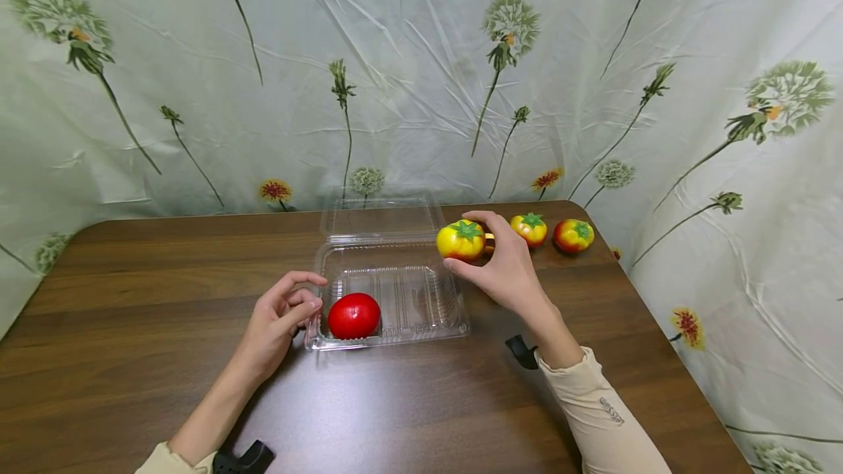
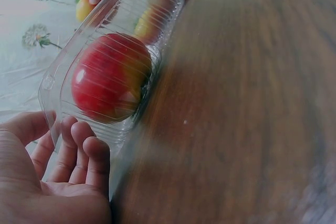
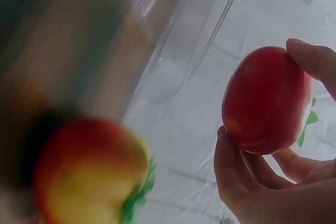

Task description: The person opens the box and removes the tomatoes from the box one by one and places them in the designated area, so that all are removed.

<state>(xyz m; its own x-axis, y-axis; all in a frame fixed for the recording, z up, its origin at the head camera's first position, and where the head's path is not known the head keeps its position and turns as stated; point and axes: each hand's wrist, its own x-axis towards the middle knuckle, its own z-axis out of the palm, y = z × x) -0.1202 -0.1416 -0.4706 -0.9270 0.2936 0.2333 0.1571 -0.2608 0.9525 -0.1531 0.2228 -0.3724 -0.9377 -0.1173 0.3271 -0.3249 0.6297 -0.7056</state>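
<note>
a: biggest first?

b: across the top and right of the head view, a pale flower-printed cloth (image 1: 421, 93); below, through the middle and bottom, a brown wood-grained surface (image 1: 165, 276).

a: and on top of that?

b: near the centre of the frame, a clear container (image 1: 421, 298), lid (image 1: 382, 219) folded back toward the cloth. thin-walled by the look; probably light, flexible and easy to skid, so better steadied by the rim.

a: the hands?

b: right of centre, right hand (image 1: 503, 262), thumb and fingers clamped on a yellow-and-red fruit (image 1: 460, 242), held up by the container's upper right corner. left of centre, left hand (image 1: 276, 322), fingers curled about the container's left rim; firmness of that hold impossible to judge.

a: any other fruit?

b: inside the container, at the lower left, a red fruit (image 1: 354, 316). right of centre, near the far edge of the surface, a nearer fruit (image 1: 529, 230) and an outer fruit (image 1: 574, 235), slightly apart. behind the right hand, a sliver of something similar, mostly hidden.

a: how to handle them?

b: round and glossy, so likely slippery and quick to roll; probably firm, weight uncertain. best held round the widest part, thumb opposite fingers, clear of the green leaves (image 1: 465, 228).
</note>
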